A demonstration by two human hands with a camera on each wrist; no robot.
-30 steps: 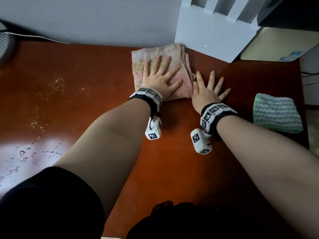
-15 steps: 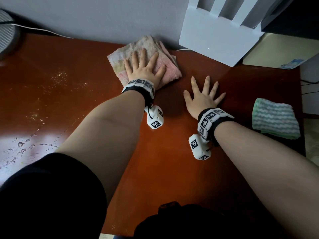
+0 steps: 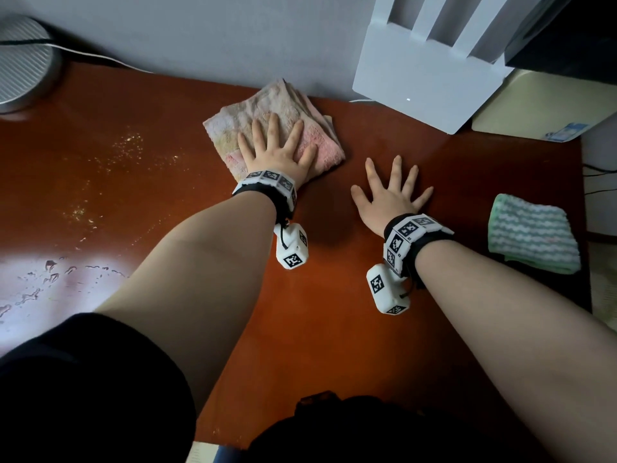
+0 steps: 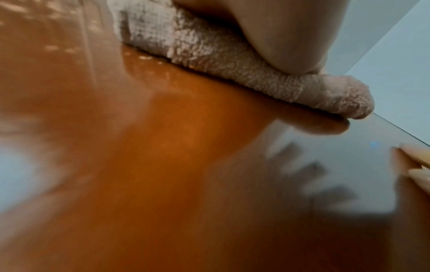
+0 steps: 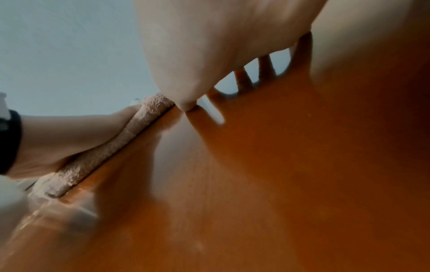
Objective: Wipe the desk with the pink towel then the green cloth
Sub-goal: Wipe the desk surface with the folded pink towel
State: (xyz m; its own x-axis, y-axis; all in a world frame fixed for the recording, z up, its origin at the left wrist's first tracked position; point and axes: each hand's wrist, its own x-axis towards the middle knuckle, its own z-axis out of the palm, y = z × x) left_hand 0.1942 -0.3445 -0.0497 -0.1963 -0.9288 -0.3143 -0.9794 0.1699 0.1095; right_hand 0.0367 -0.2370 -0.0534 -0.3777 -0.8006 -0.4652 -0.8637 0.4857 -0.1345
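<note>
Pink towel (image 3: 267, 128), folded, soft and probably light, lies at the desk (image 3: 334, 329) rear under the flat left hand (image 3: 278, 155); press centrally. Right hand (image 3: 389, 198) rests spread, holding nothing.

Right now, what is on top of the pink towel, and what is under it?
The left hand lies flat on the pink towel, fingers spread. Under it is the desk; the desk part beneath the towel is covered, so its state cannot be seen.
</note>
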